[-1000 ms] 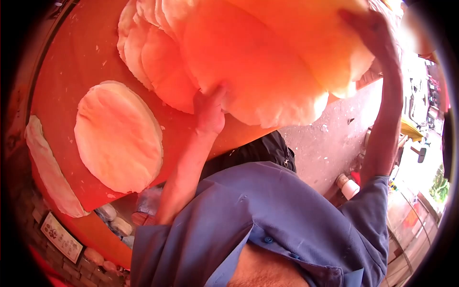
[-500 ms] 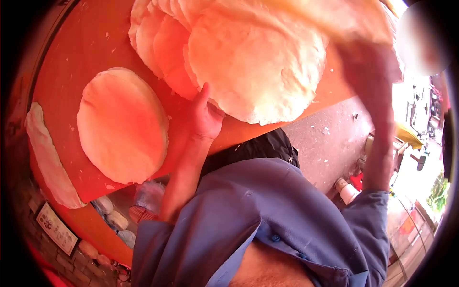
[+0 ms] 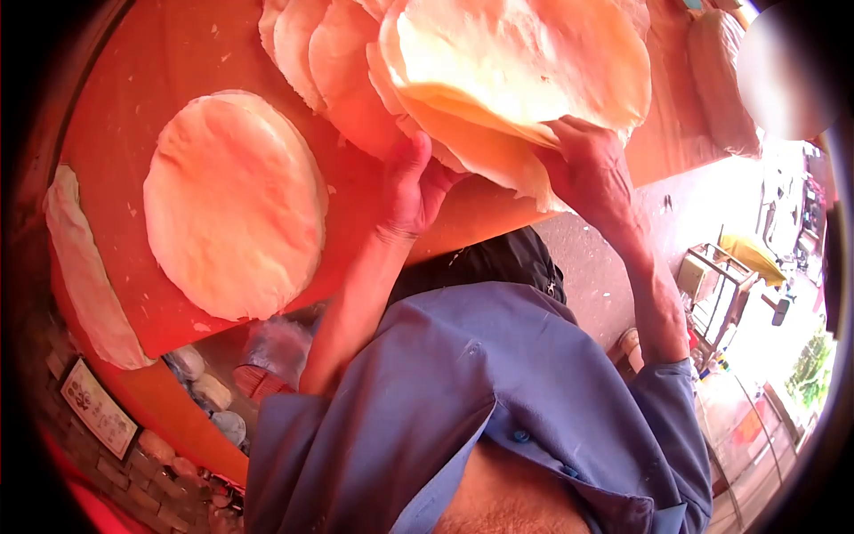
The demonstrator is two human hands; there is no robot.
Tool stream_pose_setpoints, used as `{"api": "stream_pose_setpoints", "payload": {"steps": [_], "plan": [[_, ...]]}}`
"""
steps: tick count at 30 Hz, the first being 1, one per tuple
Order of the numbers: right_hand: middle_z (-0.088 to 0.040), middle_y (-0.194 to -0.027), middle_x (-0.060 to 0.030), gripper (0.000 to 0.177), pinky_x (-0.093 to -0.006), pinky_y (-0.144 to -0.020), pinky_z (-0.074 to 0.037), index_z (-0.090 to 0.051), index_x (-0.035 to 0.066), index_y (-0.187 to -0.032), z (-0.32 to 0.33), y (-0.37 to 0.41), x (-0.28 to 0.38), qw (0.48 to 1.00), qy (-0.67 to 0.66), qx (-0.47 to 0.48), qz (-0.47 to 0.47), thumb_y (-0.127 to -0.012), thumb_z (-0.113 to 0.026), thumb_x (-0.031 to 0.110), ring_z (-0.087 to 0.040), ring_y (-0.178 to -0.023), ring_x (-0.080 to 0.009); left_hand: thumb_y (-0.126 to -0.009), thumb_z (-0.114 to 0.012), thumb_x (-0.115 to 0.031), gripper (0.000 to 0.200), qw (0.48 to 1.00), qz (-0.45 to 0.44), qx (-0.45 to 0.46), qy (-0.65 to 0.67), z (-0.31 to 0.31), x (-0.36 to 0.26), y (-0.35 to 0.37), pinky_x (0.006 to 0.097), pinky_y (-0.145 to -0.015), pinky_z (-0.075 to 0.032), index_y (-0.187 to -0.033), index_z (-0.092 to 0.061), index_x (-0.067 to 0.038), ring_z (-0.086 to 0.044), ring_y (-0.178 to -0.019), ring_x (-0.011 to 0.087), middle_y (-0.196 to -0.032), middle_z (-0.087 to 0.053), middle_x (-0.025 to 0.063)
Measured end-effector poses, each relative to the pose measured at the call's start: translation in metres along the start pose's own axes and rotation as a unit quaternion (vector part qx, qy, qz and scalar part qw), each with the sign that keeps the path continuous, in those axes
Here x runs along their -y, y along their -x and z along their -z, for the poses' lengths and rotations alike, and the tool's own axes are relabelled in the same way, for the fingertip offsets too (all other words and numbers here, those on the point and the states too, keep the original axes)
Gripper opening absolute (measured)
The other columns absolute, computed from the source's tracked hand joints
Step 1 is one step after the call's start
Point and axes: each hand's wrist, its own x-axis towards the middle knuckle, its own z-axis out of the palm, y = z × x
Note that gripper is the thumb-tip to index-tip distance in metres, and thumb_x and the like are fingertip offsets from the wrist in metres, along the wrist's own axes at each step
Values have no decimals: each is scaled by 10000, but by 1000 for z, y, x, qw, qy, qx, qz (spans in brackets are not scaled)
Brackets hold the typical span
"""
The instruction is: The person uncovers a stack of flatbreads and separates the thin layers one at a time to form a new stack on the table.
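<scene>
Several thin round dough sheets lie overlapping at the top of the red table. My right hand pinches the near edge of the top sheet, which is partly folded up over a paler sheet beneath. My left hand is at the lower left edge of the pile, thumb up and fingers apart, its fingertips partly hidden by the dough's edge. To the left lies a separate stack of round sheets.
A long rolled strip of dough lies at the table's left edge. Another long pale roll is at the far right. A black bag sits below the near edge, and a wooden stand is on the right.
My right hand has come down from the upper right to the near edge of the pile and taken hold of the top sheet. My left hand has shifted slightly right.
</scene>
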Motion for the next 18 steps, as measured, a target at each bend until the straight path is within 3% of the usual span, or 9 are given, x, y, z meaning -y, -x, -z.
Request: {"api": "stream_pose_setpoints", "payload": {"steps": [3,5,6,9,12,13,15,17,18], "plan": [[-621,-804,-178,209,-437,-673,-500,-655,6,-952,-1,5,13,999,-37,0,21,-833,-650,178,-612,-750,-374,-935,-629,-237,556,999,-8,1,50,-6,-6,-4,442,-987,-513,-1391,-401,-16,-544,-1210,262,-1310,-530,122],[-628,-835,-184,328,-432,-710,-507,-652,-1,-1033,-13,12,18,998,-43,-33,24,-848,-685,268,-614,-771,-371,-922,-604,-135,513,1000,19,-9,-20,-7,-14,-2,445,-995,-506,-1384,-411,-28,-540,-1210,263,-1311,-526,114],[-633,-900,-180,475,-426,-737,-510,-625,-4,-1112,-13,13,21,999,-31,-17,18,-818,-729,356,-614,-831,-358,-922,-604,-135,513,999,20,-13,-21,-6,-15,-2,445,-995,-506,-1384,-411,-28,-540,-1210,263,-1311,-526,114],[-620,-949,-188,580,-424,-744,-503,-593,-1,-1173,-26,12,34,997,27,-64,37,-781,-751,396,-602,-873,-355,-895,-588,-82,497,991,26,-98,-84,-3,-8,-5,408,-992,-499,-1365,-431,-45,-544,-1184,237,-1287,-532,90],[-620,-998,-193,596,-429,-759,-501,-578,7,-1191,-39,7,43,997,52,-58,7,-736,-772,339,-608,-907,-353,-869,-628,-112,488,991,-52,-98,-69,20,11,-2,322,-938,-499,-1323,-457,-56,-543,-1123,182,-1232,-540,61],[-629,-1025,-198,590,-433,-783,-506,-574,5,-1205,-41,7,50,997,65,-46,-16,-725,-778,283,-618,-928,-362,-869,-628,-112,488,992,-53,-97,-68,13,11,-3,322,-938,-499,-1323,-457,-56,-543,-1123,182,-1232,-540,61],[-631,-1018,-176,536,-423,-765,-506,-582,23,-1172,-48,6,57,996,70,-53,-35,-695,-753,196,-619,-917,-341,-883,-557,-73,373,980,-8,-172,-97,-1,10,-6,324,-793,-575,-1252,-517,-39,-618,-1024,191,-1151,-596,58],[-644,-1013,-149,482,-427,-765,-507,-599,31,-1130,-50,4,57,989,112,-64,-67,-685,-737,156,-625,-906,-329,-899,-560,-76,374,983,-2,-162,-82,-5,18,-4,337,-835,-565,-1268,-512,-42,-612,-1055,199,-1175,-595,62],[-663,-908,-130,359,-426,-724,-516,-642,48,-1052,-46,3,54,986,127,-80,-67,-708,-707,124,-644,-831,-324,-915,-564,-80,375,986,7,-154,-68,-7,20,0,349,-877,-556,-1284,-508,-44,-606,-1086,206,-1198,-594,67]]}}
